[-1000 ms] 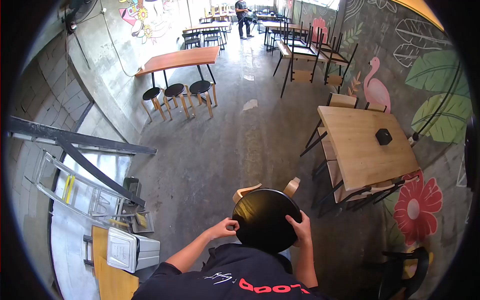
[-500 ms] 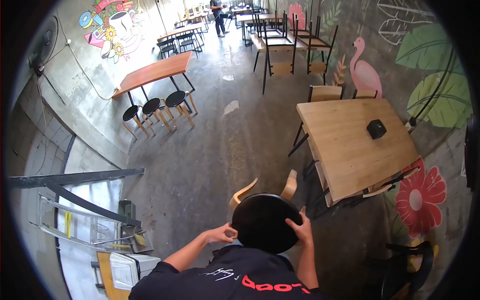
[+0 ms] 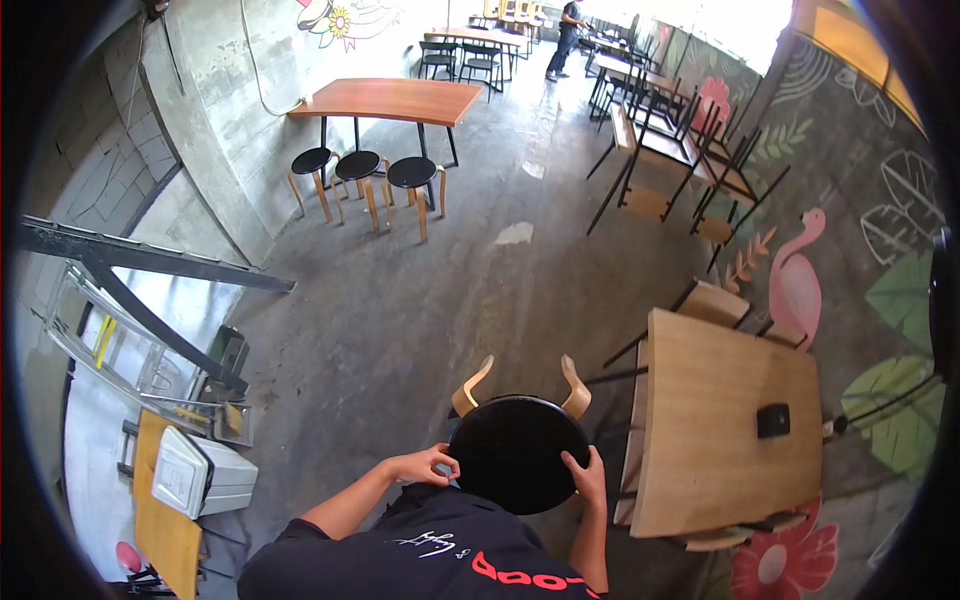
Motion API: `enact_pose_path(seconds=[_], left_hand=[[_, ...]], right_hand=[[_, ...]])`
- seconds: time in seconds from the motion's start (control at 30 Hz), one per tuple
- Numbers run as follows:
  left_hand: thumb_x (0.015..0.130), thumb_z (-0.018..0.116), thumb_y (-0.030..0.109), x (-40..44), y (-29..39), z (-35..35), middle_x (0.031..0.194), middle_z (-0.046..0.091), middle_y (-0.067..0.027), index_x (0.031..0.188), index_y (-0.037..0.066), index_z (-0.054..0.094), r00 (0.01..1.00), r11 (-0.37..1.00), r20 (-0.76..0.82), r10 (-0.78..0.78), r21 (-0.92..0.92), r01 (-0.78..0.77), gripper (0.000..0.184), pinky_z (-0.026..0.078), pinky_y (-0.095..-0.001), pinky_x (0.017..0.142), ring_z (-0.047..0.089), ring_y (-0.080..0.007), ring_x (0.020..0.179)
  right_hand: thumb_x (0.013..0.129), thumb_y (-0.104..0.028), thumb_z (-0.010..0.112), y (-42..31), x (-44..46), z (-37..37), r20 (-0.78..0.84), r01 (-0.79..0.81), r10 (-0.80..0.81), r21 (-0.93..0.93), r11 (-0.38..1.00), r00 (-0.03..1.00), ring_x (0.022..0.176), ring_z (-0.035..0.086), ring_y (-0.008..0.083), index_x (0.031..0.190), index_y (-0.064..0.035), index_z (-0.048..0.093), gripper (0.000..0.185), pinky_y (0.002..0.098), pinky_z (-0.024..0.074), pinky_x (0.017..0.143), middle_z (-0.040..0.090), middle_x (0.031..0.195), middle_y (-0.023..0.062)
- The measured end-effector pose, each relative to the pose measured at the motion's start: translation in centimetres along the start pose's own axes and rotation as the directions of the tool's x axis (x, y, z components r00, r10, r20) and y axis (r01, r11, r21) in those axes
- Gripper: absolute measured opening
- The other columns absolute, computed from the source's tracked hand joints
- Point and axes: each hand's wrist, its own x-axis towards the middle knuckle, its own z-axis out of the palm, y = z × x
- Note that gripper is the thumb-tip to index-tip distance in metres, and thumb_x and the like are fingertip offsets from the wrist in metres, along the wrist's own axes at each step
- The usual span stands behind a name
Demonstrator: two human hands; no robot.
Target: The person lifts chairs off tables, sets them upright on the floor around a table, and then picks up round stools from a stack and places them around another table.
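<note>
A round stool with a black seat (image 3: 520, 455) is held up close in front of my body, its bent light-wood legs (image 3: 574, 388) pointing forward past the far rim. My right hand (image 3: 588, 474) grips the right edge of the seat, with the thumb on top and the other fingers out of sight beneath. At the left edge is my left hand (image 3: 428, 466), its fingers curled into a pinch beside the rim. What is between those fingertips, if anything, is too small to tell.
Three similar stools (image 3: 412, 173) stand by a reddish table (image 3: 390, 100). To the right is a wooden table (image 3: 700, 440) with a black box (image 3: 773, 421). Stacked chairs (image 3: 650, 200) are beyond. A white-lidded bin (image 3: 185, 475) stands left. A person (image 3: 566, 42) is far back.
My view has turned to the right, and the room has shifted in the picture. The stool stays in front of me, turned slightly, with my right hand still on its edge.
</note>
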Motion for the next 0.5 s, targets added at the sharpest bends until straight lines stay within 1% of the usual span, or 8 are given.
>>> enact_pose_path(seconds=[0.1,0.13,0.17,0.2,0.3,0.37,0.4,0.5], left_hand=[[0.082,0.067,0.025,4.1,2.4,-5.8,0.123,0.054,-0.0074,0.098,0.013,0.061,0.991,0.967,-0.047,0.124,0.229,-0.11,0.021,0.031,-0.0413,0.109,0.043,-0.0234,0.124],[0.083,0.067,0.032,6.0,2.9,-8.0,0.103,0.061,-0.0016,0.098,0.013,0.06,0.968,0.936,-0.046,0.245,0.272,-0.224,0.025,0.027,-0.0452,0.108,0.039,-0.0269,0.122],[0.083,0.067,0.032,7.7,3.4,-10.1,0.103,0.061,-0.0019,0.099,0.013,0.059,0.969,0.934,-0.049,0.242,0.284,-0.219,0.026,0.028,-0.0447,0.107,0.04,-0.0272,0.119],[0.083,0.067,0.032,8.7,4.2,-11.8,0.103,0.06,-0.0023,0.1,0.013,0.059,0.973,0.935,-0.046,0.226,0.29,-0.203,0.026,0.03,-0.0442,0.105,0.041,-0.0275,0.116],[0.085,0.065,0.031,11.1,6.4,-17.2,0.101,0.058,-0.0023,0.098,0.012,0.058,0.982,0.941,0.021,0.187,0.283,-0.185,0.024,0.033,-0.0423,0.1,0.043,-0.0265,0.111],[0.086,0.063,0.03,12.4,7.9,-19.9,0.098,0.057,-0.002,0.096,0.012,0.057,0.983,0.948,0.088,0.16,0.263,-0.178,0.022,0.035,-0.0409,0.096,0.043,-0.0251,0.109],[0.086,0.063,0.027,12.6,8.9,-20.3,0.094,0.056,-0.0026,0.093,0.01,0.055,0.99,0.945,0.024,0.138,0.295,-0.139,0.019,0.036,-0.0392,0.093,0.043,-0.0235,0.105],[0.085,0.062,0.023,15.1,10.7,-23.2,0.093,0.056,-0.0026,0.091,0.009,0.054,0.988,0.929,0.004,0.154,0.34,-0.146,0.017,0.037,-0.0373,0.093,0.044,-0.0217,0.103]], right_hand=[[0.078,-0.028,0.078,-4.1,6.2,1.0,-0.028,-0.013,0.011,-0.071,0.997,1.0,0.09,0.062,0.0189,0.108,0.0041,0.058,0.049,0.0307,0.0484,0.08,0.065,0.099,0.0119],[0.078,-0.028,0.077,-5.6,8.0,1.4,-0.064,-0.021,0.013,-0.134,0.991,0.998,0.09,0.062,0.0194,0.108,0.0043,0.057,0.049,0.0312,0.0484,0.08,0.065,0.099,0.0126],[0.078,-0.028,0.077,-6.5,9.6,1.6,-0.101,-0.039,0.02,-0.192,0.981,0.995,0.09,0.062,0.02,0.109,0.0044,0.057,0.049,0.0317,0.0484,0.08,0.065,0.099,0.0132],[0.079,-0.029,0.076,-6.6,11.6,1.5,-0.052,-0.005,-0.004,-0.176,0.984,0.999,0.09,0.062,0.0214,0.107,0.0041,0.057,0.047,0.0331,0.0487,0.08,0.065,0.098,0.0136],[0.08,-0.03,0.074,-7.4,16.0,1.8,-0.012,-0.046,0.045,-0.162,0.986,0.999,0.09,0.063,0.0236,0.104,0.0035,0.057,0.045,0.0347,0.0487,0.08,0.065,0.097,0.0136],[0.079,-0.031,0.074,-8.9,17.6,2.7,-0.086,-0.06,0.044,-0.192,0.98,0.995,0.09,0.064,0.0262,0.102,0.0017,0.057,0.043,0.0369,0.0488,0.079,0.066,0.095,0.0165],[0.078,-0.032,0.074,-9.5,18.4,2.9,-0.118,-0.07,0.045,-0.214,0.974,0.992,0.089,0.065,0.0279,0.102,0.0008,0.057,0.044,0.0379,0.0489,0.078,0.066,0.094,0.0179],[0.078,-0.033,0.073,-11.3,21.8,3.2,-0.145,-0.101,0.07,-0.219,0.971,0.987,0.091,0.066,0.0311,0.103,0.0008,0.057,0.046,0.0389,0.0493,0.079,0.066,0.095,0.0204]])
